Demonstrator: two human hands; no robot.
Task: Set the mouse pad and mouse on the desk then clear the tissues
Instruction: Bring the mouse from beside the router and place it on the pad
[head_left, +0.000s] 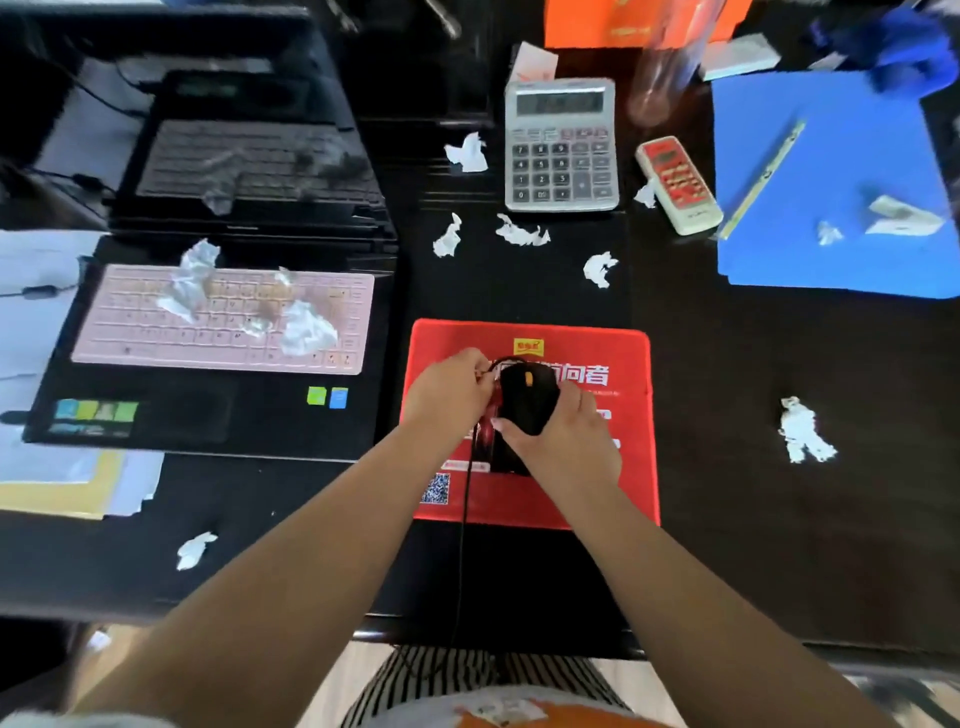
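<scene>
A red mouse pad (613, 467) with white print lies flat on the dark desk, near its front edge. Over the pad's middle, my right hand (563, 441) grips a black mouse (530, 397) with an orange wheel. My left hand (449, 392) pinches the mouse's black cable (462, 545) beside the mouse's front; the cable runs down off the desk edge. Crumpled white tissues lie scattered: one (802, 431) right of the pad, several (519, 231) behind it, one (195, 548) front left, and more (306, 325) on the pink keyboard.
An open laptop (208, 415) with a pink keyboard cover sits left of the pad. Behind stand a grey calculator (563, 145), a red-and-white remote (678, 184), a blue folder (831, 156) with a clip and an orange box (623, 23). Papers (52, 483) lie far left.
</scene>
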